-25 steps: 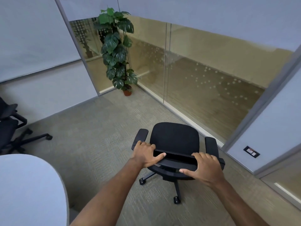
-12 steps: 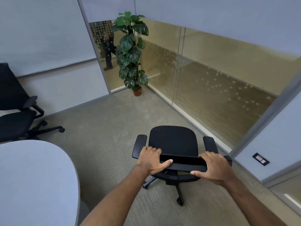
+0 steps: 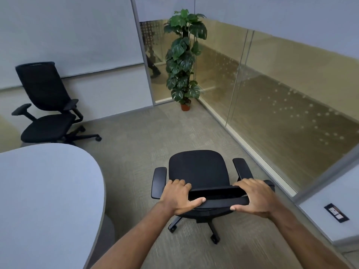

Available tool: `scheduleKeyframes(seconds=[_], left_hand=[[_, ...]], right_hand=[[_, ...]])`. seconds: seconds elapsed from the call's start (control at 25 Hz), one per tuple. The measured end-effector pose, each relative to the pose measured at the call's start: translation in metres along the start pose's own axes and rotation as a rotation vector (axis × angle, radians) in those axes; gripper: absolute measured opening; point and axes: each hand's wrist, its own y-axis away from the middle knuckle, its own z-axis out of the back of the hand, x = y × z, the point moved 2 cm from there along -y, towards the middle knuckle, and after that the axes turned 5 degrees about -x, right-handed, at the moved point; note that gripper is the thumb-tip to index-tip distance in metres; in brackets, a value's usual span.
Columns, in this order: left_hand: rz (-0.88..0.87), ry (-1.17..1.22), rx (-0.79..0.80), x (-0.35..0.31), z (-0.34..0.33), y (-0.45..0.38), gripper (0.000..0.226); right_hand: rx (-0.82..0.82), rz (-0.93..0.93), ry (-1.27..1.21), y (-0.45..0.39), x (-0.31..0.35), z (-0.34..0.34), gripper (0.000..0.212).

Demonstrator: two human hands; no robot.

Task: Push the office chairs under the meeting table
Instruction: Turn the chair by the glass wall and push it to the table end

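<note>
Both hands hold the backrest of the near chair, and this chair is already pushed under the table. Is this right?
Not quite. In the head view the left hand and right hand do grip the backrest of the near chair, but this chair stands on open carpet, apart from the table at its left, not under it.

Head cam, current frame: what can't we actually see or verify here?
- Meeting table: cut off by the left and bottom edges, so its legs and the space under it are unseen.
- Held chair: its base is mostly hidden by the seat, the left hand and the right hand.
- Wall plate: print too small to read.
- Far chair: base partly behind the table.
</note>
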Motion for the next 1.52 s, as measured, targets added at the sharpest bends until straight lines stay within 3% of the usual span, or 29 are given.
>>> scheduleKeyframes(seconds=[0.36, 0.72, 1.04, 1.52], left_hand=[[0.303, 0.016, -0.027, -0.027, -0.008, 0.016, 0.093], [0.560, 0.037, -0.078, -0.048, -0.009, 0.017, 0.084], [0.772, 0.007, -0.042, -0.050, -0.012, 0.004, 0.080], [1.107, 0.015, -0.040, -0.077, -0.017, -0.072, 0.078]], right_hand=[[0.142, 0.323, -0.030, -0.068, -0.029, 0.004, 0.112], [0.162, 0.616, -0.090, -0.142, -0.035, 0.002, 0.101], [0.161, 0.827, -0.125, -0.218, -0.025, -0.015, 0.105], [0.186, 1.199, -0.211, -0.355, -0.024, -0.031, 0.099]])
